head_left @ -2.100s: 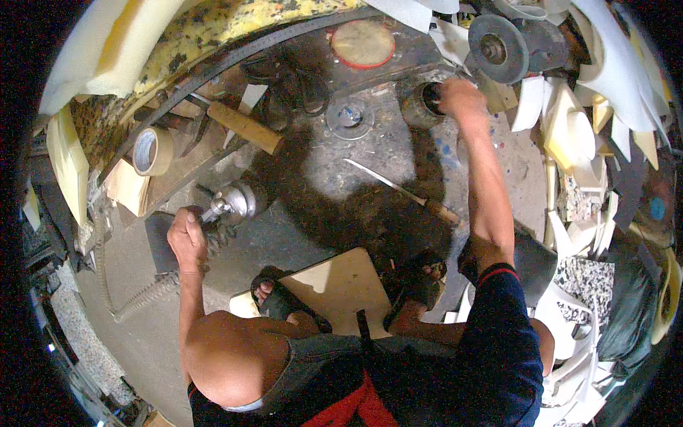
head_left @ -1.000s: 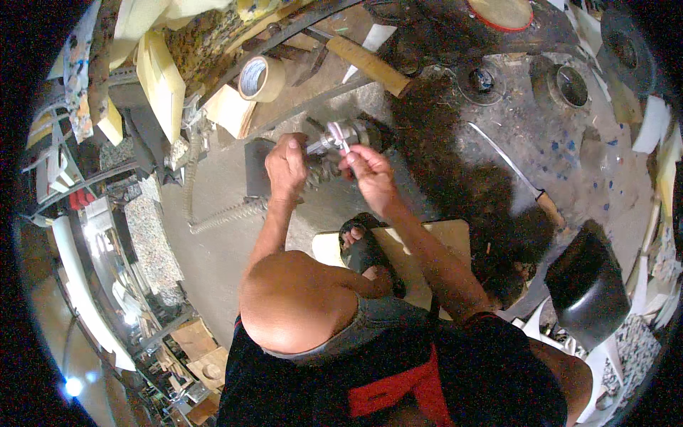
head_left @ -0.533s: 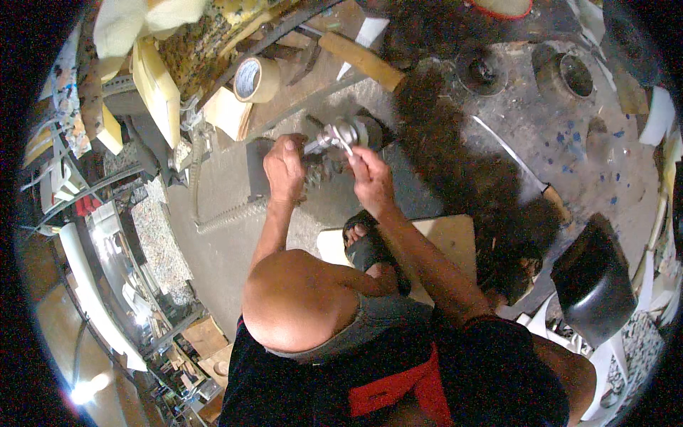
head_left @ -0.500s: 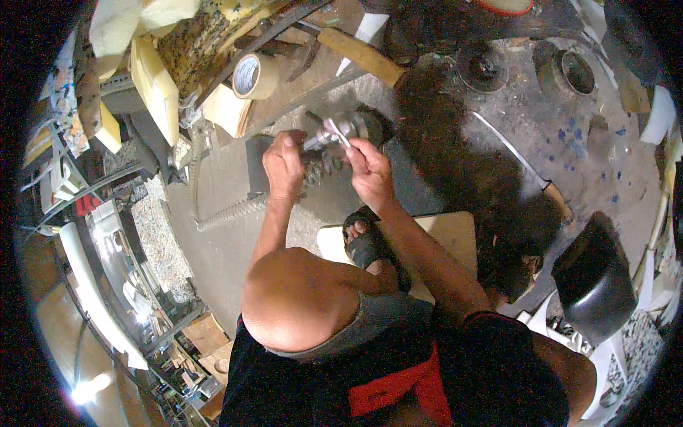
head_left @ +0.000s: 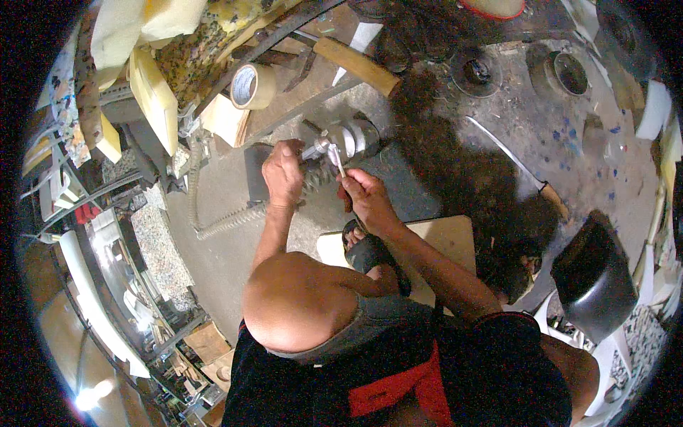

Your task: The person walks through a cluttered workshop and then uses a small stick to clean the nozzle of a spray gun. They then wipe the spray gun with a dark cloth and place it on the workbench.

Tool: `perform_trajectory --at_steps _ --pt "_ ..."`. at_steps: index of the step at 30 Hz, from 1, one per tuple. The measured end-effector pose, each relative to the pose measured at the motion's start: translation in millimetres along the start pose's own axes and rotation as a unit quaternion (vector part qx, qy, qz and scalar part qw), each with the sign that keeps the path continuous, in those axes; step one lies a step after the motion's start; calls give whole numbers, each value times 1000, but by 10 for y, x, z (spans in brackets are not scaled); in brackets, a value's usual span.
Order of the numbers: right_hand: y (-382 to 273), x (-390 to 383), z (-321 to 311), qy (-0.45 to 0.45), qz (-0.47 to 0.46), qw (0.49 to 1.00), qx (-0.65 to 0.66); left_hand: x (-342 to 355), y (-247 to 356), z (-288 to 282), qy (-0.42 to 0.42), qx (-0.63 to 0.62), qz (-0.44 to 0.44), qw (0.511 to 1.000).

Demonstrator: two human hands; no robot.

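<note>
One camera sits on the person's head; it looks down past the bare knee (head_left: 302, 302) to the left hand (head_left: 284, 176) and right hand (head_left: 374, 204), quite near.

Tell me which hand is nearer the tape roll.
Left. In the picture, the left hand is below and slightly right of the tape roll, apart from it; the right hand is lower and much farther right, also apart from it.

A silvery metal tool (head_left: 348, 139) with a rounded end is being held aslant, pointing toward two o'clock. A slim, pale-tipped stick (head_left: 336, 159) is slanting toward eleven o'clock, its tip overlapping the tool, contact remaining unclear.
</note>
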State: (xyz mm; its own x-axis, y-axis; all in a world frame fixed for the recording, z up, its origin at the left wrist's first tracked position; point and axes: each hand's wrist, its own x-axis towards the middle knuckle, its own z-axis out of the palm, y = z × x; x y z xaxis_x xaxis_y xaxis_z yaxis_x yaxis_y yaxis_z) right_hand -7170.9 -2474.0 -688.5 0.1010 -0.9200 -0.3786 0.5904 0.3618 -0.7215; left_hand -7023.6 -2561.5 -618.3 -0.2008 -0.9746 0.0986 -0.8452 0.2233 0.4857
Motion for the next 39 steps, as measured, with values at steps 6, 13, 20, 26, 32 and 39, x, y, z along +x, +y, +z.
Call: perform_trajectory --at_steps 6,13,20,26,32,39 --pt "-85 19 63 42 -15 999 3 2 33 9 18 24 14 999" --pt "-35 -7 94 26 -62 997 43 5 76 4 15 -5 9 1000" --pt "-123 27 78 33 -38 999 19 0 3 18 18 11 18 1000" --pt "-256 26 26 36 20 998 -45 4 11 13 24 23 16 999" --pt "-324 141 -114 -9 -22 994 -104 0 59 -11 26 32 29 999" --pt "-467 201 -198 -33 -171 957 -231 5 66 -17 18 21 15 1000"
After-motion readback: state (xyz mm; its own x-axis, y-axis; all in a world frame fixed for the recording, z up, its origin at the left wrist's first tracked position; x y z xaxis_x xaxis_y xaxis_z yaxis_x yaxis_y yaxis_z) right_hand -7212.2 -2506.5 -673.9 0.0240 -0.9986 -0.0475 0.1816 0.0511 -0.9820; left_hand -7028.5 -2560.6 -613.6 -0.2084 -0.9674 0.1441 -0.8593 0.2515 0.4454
